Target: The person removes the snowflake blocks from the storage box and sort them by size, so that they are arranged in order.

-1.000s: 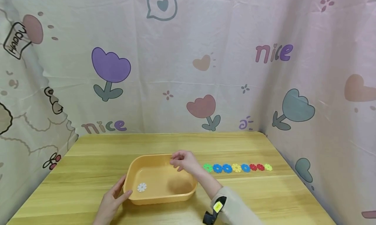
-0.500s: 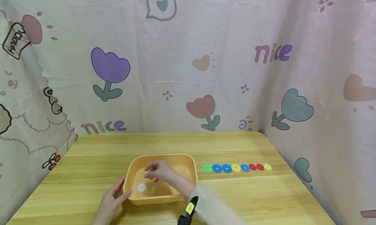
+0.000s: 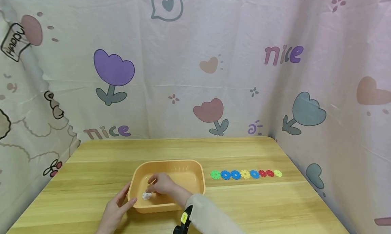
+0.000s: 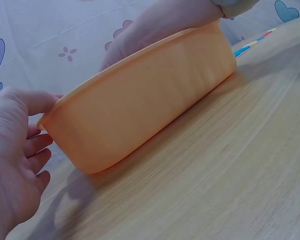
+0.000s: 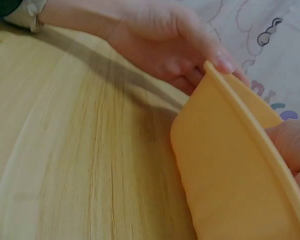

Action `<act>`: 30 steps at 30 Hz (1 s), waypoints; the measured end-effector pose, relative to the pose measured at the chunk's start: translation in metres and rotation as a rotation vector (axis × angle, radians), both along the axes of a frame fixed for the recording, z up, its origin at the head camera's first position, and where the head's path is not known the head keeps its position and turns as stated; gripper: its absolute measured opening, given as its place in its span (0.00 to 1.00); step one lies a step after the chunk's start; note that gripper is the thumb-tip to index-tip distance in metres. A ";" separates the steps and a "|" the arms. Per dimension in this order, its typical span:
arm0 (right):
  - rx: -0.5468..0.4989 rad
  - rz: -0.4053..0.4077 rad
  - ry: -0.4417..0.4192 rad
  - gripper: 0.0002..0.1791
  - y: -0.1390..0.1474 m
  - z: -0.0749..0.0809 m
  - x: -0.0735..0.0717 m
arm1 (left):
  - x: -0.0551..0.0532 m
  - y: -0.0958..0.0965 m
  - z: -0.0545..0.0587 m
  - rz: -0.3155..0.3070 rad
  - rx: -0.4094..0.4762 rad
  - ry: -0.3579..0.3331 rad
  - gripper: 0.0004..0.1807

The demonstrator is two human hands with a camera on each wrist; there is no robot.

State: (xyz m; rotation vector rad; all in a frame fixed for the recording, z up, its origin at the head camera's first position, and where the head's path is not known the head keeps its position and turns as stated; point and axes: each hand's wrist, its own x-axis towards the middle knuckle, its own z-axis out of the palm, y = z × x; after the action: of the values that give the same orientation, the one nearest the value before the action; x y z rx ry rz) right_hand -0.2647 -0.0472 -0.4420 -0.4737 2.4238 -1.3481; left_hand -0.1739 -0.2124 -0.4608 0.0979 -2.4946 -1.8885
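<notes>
A yellow-orange plastic basin stands on the wooden table. My left hand grips its left end, thumb over the rim and the other fingers against the outer wall, as the left wrist view also shows. Inside the basin, a white notched plastic disc lies on the floor near the front left corner. My right hand reaches down into the basin, its thumb and fingers right at the disc and covering part of it. A gap shows between thumb and forefinger. In the right wrist view the basin wall hides most of this hand.
To the right of the basin, a row of flower-shaped discs runs along the table: a green one, blue ones, a yellow one, red ones and a lime one. A printed curtain hangs behind the table.
My right hand has moved left from the basin's far right side and down to the white disc. The left hand has kept its grip on the basin; the row of discs is unchanged.
</notes>
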 end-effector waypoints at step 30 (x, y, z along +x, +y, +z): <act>0.423 0.204 0.342 0.12 -0.008 -0.006 0.002 | 0.001 0.000 0.002 -0.018 -0.021 0.041 0.37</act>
State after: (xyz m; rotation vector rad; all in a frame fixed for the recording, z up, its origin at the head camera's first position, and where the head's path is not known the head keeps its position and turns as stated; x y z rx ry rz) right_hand -0.2630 -0.0549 -0.4482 -0.8603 2.7379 -0.6856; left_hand -0.1733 -0.2125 -0.4590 0.0370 -2.4965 -1.8505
